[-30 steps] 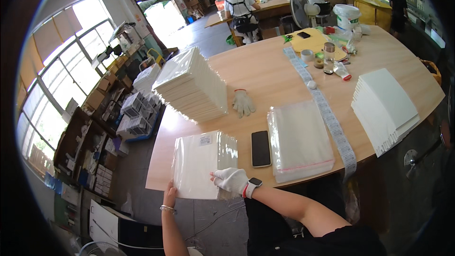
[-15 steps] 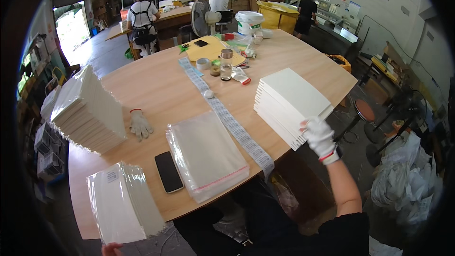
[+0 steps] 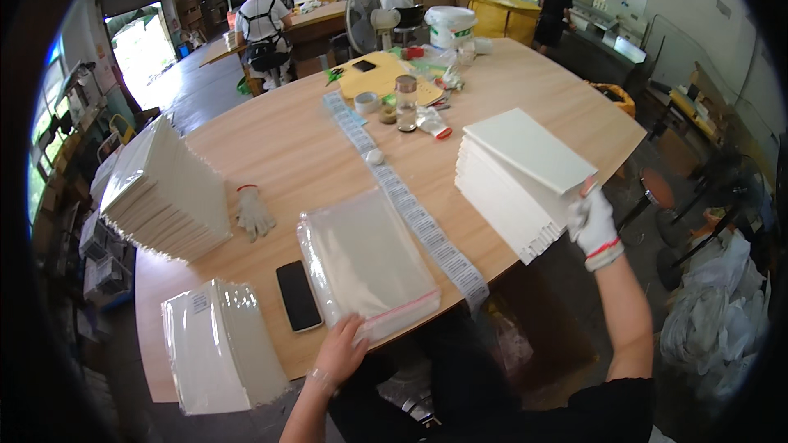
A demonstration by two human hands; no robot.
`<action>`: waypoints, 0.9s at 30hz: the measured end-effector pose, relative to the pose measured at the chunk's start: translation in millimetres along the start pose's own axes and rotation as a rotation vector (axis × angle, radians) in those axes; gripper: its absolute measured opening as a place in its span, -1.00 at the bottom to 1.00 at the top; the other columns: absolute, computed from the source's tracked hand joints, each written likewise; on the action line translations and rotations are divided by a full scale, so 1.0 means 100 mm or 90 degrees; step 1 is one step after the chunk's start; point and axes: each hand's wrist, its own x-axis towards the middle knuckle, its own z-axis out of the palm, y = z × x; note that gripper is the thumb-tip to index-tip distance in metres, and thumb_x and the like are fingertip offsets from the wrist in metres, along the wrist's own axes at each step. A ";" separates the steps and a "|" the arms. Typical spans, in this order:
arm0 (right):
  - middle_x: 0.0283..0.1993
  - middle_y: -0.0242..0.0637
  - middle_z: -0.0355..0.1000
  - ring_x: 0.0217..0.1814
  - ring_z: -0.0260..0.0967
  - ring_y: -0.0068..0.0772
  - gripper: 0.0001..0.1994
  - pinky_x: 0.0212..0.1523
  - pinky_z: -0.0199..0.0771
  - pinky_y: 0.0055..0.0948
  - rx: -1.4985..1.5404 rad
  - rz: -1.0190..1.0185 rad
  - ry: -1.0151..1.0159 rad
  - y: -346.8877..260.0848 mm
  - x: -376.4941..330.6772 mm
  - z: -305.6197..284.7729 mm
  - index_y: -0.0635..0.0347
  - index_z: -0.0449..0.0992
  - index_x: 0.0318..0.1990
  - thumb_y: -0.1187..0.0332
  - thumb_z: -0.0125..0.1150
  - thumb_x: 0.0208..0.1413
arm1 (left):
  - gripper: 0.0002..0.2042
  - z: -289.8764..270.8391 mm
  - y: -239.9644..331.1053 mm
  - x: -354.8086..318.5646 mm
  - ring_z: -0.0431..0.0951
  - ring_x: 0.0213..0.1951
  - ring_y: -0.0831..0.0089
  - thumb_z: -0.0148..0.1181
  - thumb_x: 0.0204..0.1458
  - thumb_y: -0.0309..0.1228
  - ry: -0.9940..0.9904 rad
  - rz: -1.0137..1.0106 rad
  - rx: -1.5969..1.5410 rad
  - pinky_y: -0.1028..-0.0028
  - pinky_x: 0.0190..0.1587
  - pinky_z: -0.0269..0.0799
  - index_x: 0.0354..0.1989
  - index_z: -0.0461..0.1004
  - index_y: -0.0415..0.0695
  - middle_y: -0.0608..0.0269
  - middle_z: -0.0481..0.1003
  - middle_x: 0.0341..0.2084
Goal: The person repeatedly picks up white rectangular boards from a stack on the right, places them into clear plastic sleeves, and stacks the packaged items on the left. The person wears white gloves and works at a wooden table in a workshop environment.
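At the right, my right hand (image 3: 593,228), in a white glove with bare fingertips showing, pinches the near corner of the top white board (image 3: 533,148). That board is tilted up off the stack of white boards (image 3: 505,201) beneath it. My bare left hand (image 3: 343,351) rests with fingers stretched out on the near left corner of a pile of clear plastic bags (image 3: 369,258). A black phone (image 3: 299,295) lies just left of the bags. Along their right side runs a long strip of printed labels (image 3: 423,226), with a small white round object (image 3: 374,157) on it.
Wrapped packs stand in a tall stack (image 3: 164,193) and a lower stack (image 3: 217,349) on the left. A loose glove (image 3: 255,215) lies between. Farther back are a glass jar (image 3: 406,105), tape rolls (image 3: 367,102), a bucket (image 3: 450,29) and a fan (image 3: 361,20). Other people work beyond.
My left hand has come from the low left pack to the bags. My right hand has taken the top board's corner and raised it. The view has shifted slightly.
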 end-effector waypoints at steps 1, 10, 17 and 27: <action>-0.79 -0.51 0.07 -0.87 -0.06 -0.70 -0.62 -0.90 -0.15 -0.68 -0.001 0.062 -0.014 -0.11 0.08 0.04 0.00 0.20 -0.49 -0.09 0.08 -0.04 | -0.61 0.18 -0.13 0.15 0.31 -0.04 0.03 0.08 -0.10 -0.42 0.022 -0.037 0.076 0.25 -0.05 0.30 -0.04 0.28 -0.21 -0.12 0.25 -0.02; -0.80 -0.45 0.10 -0.90 0.00 -0.58 -0.80 -0.93 -0.03 -0.59 -0.278 -0.134 -0.026 -0.12 -0.02 0.15 0.10 0.26 -0.47 0.21 -0.07 0.07 | -0.84 0.72 -0.49 0.71 0.39 -0.26 0.25 0.06 -0.20 -0.39 -0.022 -0.022 0.476 0.32 -0.20 0.38 -0.45 0.38 -0.20 0.10 0.35 -0.39; -0.54 -0.31 0.36 -0.78 0.19 -0.67 -0.79 -0.83 0.18 -0.67 -0.433 -0.095 -0.288 0.68 -1.20 -0.52 0.34 0.29 -0.23 0.36 0.01 0.06 | -0.84 0.74 -0.56 0.74 0.43 -0.31 0.28 0.01 -0.15 -0.44 -0.093 0.017 0.423 0.41 -0.26 0.40 -0.39 0.42 -0.23 0.08 0.38 -0.42; -0.73 -0.43 0.16 -0.86 0.01 -0.62 -0.83 -0.88 -0.06 -0.65 -0.086 0.384 -0.275 1.51 -1.92 -0.55 0.18 0.29 -0.32 0.28 -0.11 0.10 | -0.84 0.72 -0.88 0.74 0.44 -0.32 0.23 0.02 -0.13 -0.39 -0.003 0.028 0.461 0.35 -0.22 0.38 -0.36 0.45 -0.11 0.18 0.42 -0.43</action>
